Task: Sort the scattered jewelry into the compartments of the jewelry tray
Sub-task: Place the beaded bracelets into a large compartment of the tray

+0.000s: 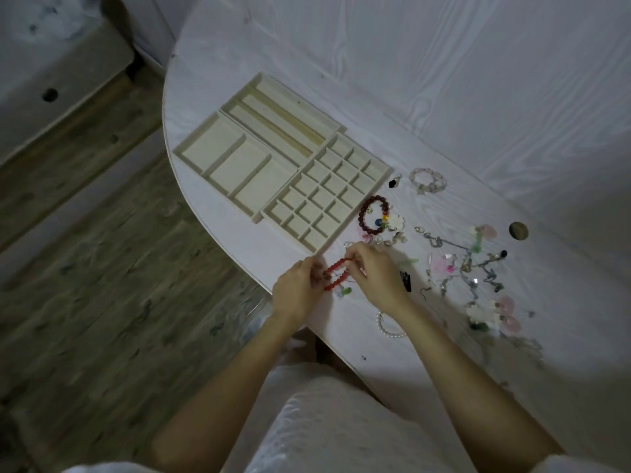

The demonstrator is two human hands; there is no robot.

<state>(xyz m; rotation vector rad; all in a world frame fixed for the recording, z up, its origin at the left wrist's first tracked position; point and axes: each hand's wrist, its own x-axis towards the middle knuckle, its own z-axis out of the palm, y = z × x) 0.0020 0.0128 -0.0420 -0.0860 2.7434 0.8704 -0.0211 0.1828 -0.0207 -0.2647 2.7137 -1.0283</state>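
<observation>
A cream jewelry tray [191, 158] lies on the white table, with long slots at the back, three wide bays at the left and a grid of small square cells on the right; all look empty. Just below the grid's near corner, my left hand [298, 290] and my right hand [374, 273] both grip a red bead bracelet [336, 269], stretched between them. A dark red bead bracelet [367, 208] lies beside the grid. A pale pink bead bracelet [428, 180] sits farther back. A white pearl strand [389, 327] shows under my right forearm.
A tangle of chains, pink and green charms and white flower pieces [478, 268] spreads over the table's right part. A black clip [405, 280] lies by my right wrist. A round cable hole [518, 230] is at the right. The curved table edge [218, 230] drops to wood floor.
</observation>
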